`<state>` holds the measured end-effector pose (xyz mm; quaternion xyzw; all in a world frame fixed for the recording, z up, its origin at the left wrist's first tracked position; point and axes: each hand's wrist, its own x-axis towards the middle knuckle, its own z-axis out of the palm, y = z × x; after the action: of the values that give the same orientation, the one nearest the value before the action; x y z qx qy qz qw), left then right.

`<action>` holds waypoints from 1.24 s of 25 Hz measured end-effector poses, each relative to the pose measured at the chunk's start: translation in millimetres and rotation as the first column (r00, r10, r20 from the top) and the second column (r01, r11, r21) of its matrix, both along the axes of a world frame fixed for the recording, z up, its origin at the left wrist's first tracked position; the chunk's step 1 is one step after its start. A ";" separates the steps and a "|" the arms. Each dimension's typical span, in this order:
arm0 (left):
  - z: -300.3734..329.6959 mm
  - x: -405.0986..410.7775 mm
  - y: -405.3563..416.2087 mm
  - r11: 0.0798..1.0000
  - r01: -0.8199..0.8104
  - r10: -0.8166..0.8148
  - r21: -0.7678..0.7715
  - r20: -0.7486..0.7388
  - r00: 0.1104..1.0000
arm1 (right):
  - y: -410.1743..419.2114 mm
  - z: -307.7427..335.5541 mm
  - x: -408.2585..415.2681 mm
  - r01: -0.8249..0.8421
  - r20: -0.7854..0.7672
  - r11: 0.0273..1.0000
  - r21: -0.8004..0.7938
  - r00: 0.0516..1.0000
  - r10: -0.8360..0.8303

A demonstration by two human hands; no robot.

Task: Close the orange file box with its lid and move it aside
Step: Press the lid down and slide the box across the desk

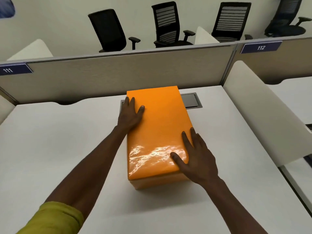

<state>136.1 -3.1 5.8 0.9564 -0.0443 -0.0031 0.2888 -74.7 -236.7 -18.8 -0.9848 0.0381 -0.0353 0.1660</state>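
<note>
- Yellow-green sleeve [55, 218]: nearest the camera, on the left forearm, well short of the orange file box [158, 180].
- Surface [59, 141]: white; it carries the orange file box at about its middle.
- Orange file box: stands lengthwise away from the viewer, its lid [156, 125] seated on top and covering it; only a narrow strip of the box wall shows below the lid's near edge.
- Right hand [196, 159]: spread flat, fingers extended, pressed on the lid's near right corner, with the palm overhanging the right edge of the box.
- Left hand [130, 114]: likewise spread flat, gripping nothing, laid on the lid's far left edge, thumb resting on the lid top.
- Grey cable hatch [190, 101]: set into the surface just behind the box, partly hidden by it.
- Partition [118, 73]: beige panel beyond the box, bearing labels "111" [11, 69] and "112" [260, 47].
- Office chairs [166, 24]: four black ones, farthest from the box, behind the partition.
</note>
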 end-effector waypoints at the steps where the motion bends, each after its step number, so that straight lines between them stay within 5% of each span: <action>1: -0.8 5.4 -2.8 0.999 -0.003 0.003 0.034 0.005 1.000 | -0.2 -0.5 -1.4 -0.007 -0.011 1.000 -0.015 1.000 0.007; 6: 11.2 39.4 -11.5 0.987 -0.067 0.059 0.144 0.060 0.996 | -8.7 12.2 20.5 0.008 -0.005 1.000 -0.001 1.000 -0.008; 12: 18.2 75.8 -15.1 0.960 0.113 -0.108 0.258 -0.033 0.994 | -30.3 27.0 144.6 -0.009 -0.047 0.996 0.087 0.999 0.013; 19: 3.1 80.0 -9.6 0.977 0.085 -0.090 0.194 0.020 0.996 | -36.4 28.3 251.3 -0.091 -0.209 0.995 0.052 0.973 0.099; 28: -5.9 78.7 -8.3 0.991 0.089 -0.092 0.096 0.027 0.995 | -44.4 6.5 241.6 -0.016 -0.171 0.931 0.364 0.982 0.084; 31: 1.9 73.3 -8.0 0.996 0.051 -0.049 -0.076 0.030 0.998 | -40.1 17.7 237.4 0.017 -0.216 0.892 0.452 0.972 0.091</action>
<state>209.4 -11.2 7.6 0.9432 -0.0725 0.0047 0.3243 162.6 -276.8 -1.1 -0.9173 0.0454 0.0927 0.3845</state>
